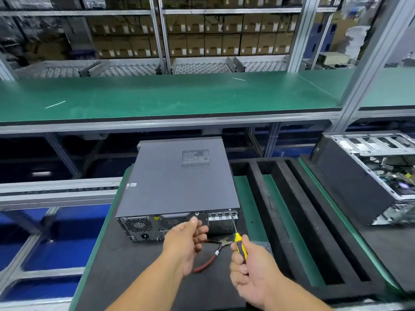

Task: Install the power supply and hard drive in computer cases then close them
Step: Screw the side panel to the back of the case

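The right grip (243, 263) is wrapped around the yellow-and-black handle of a screwdriver (239, 243), whose thin shaft runs up toward 12 o'clock and meets the rear top edge of the closed computer case (177, 178), at the case's 5 o'clock corner. The left grip (187, 241) sits just at 9 o'clock of the right one, fingers curled with the thumb raised against the back panel of the case near a small round fitting; whether it pinches anything there I cannot tell. The closed case lies flat on a dark foam mat (139, 277) on the bench (96, 248), its grey lid on, a perforated vent patch toward 1 o'clock on the lid, and its fan grilles and power socket facing the person. Between the two hands, on the mat, lie pliers (213, 254) with red handles, the handles trailing toward 7 o'clock. At 3 o'clock of the closed case the mat has long black foam ridges (298, 221) with green strips between them. Farther toward 2 o'clock stands an open computer case (370, 176), its side off, with metal drive bays and wiring showing inside. Beyond the case, at 12 o'clock, runs a long green conveyor surface (179, 97), and behind that metal racks hold rows of cardboard boxes (213, 41)
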### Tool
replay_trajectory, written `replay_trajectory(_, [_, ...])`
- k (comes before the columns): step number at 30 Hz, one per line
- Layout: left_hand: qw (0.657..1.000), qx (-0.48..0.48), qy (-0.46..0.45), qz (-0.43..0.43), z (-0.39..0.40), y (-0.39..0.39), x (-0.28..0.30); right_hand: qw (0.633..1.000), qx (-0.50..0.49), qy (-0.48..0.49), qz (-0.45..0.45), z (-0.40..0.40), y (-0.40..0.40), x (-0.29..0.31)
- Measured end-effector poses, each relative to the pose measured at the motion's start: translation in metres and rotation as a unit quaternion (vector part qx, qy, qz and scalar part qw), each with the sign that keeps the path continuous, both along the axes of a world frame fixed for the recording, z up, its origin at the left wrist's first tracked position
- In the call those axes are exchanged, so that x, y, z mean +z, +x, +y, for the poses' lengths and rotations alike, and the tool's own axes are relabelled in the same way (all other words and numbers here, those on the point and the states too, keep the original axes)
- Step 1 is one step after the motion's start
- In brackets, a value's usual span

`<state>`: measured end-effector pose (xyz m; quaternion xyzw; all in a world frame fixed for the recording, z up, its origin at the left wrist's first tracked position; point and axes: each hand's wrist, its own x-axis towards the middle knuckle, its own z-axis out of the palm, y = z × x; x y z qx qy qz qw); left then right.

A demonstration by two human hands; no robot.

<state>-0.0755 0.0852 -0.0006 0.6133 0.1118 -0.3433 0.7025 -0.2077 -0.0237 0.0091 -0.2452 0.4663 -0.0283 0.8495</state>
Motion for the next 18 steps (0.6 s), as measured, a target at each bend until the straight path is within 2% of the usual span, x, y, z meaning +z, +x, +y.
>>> replay_trajectory(2, [1.000, 0.004, -0.017, 0.015, 0.002, 0.005, 0.002, 0.987, 0.067, -0.138, 0.052, 0.011, -0.001, 0.002])
replay_trajectory(4, [0.998, -0.005, -0.054, 0.033, 0.004, 0.011, 0.008, 0.938, 0.160, -0.295, 0.084, 0.025, -0.001, 0.004])
replay_trajectory(6, [0.995, -0.011, -0.090, 0.051, 0.010, 0.018, 0.016, 0.890, 0.222, -0.394, 0.054, 0.039, 0.001, 0.005])
replay_trajectory(8, [0.990, -0.015, -0.121, 0.070, 0.019, 0.024, 0.022, 0.874, 0.222, -0.430, 0.039, 0.049, 0.006, 0.010])
replay_trajectory(11, [0.982, -0.034, -0.164, 0.091, 0.040, 0.033, 0.029, 0.871, 0.209, -0.442, 0.051, 0.064, 0.015, 0.019])
replay_trajectory(15, [0.983, -0.033, -0.165, 0.077, 0.069, 0.044, 0.026, 0.875, 0.210, -0.433, 0.057, 0.089, 0.032, 0.018])
replay_trajectory(18, [0.984, -0.029, -0.163, 0.064, 0.088, 0.054, 0.019, 0.863, 0.219, -0.450, 0.070, 0.106, 0.044, 0.011])
